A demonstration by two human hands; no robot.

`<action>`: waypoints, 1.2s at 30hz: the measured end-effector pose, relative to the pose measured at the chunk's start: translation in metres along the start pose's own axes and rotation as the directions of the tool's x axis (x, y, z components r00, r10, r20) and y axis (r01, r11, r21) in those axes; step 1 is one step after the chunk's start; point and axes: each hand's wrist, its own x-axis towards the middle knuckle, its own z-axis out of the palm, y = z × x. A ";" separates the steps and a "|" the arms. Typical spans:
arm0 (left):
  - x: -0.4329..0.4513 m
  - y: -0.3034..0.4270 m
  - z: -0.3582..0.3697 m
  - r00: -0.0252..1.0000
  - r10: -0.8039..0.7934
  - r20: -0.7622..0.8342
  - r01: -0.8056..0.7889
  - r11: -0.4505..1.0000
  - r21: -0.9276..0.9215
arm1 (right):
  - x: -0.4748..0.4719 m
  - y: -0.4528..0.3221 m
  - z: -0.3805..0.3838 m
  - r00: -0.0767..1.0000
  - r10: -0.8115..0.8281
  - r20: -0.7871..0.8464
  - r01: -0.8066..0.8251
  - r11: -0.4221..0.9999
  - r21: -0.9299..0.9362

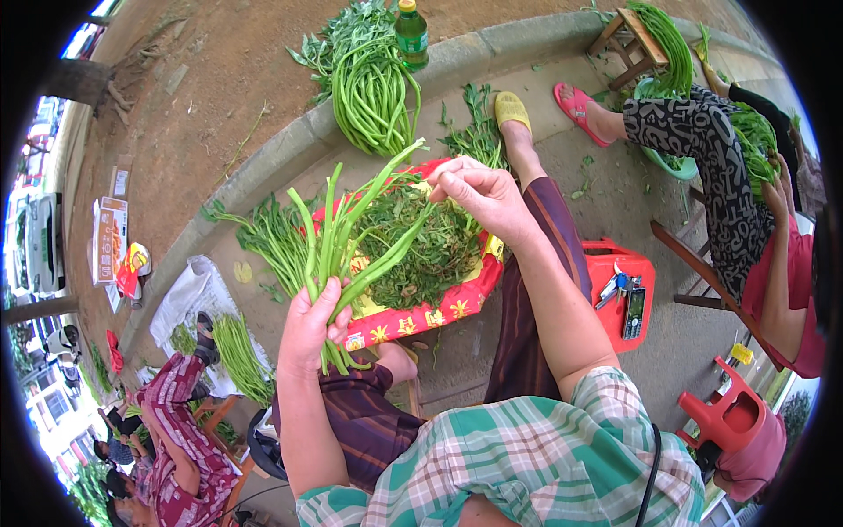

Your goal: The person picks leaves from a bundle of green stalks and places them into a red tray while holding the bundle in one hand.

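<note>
My left hand (315,323) is closed around the lower part of a bunch of thick green leaf-vegetable stems (329,244), whose tips fan upward and to the right. My right hand (484,194) has its thumb and fingers drawn together at the tip of one long stem; whether they grip it is hidden. Below both hands lies an opened red and yellow sack (421,321), bearing writing, heaped with plucked leaves and scraps (421,253). Leafy uncut stems (270,240) lie on the ground left of the sack, and more leafy shoots (475,132) lie beyond it.
Beyond the sack, a large bundle of stems (372,99) leans over the kerb (454,56) beside a green bottle (411,39). A red plastic stool (609,260) at my right holds a mobile phone (634,313) and small tools. People sit on both sides among more greens.
</note>
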 end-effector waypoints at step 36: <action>0.010 -0.015 0.015 0.888 0.414 -0.200 -0.294 0.846 0.445 | 0.005 0.014 0.004 0.924 0.149 -0.353 -0.199 0.974 -0.110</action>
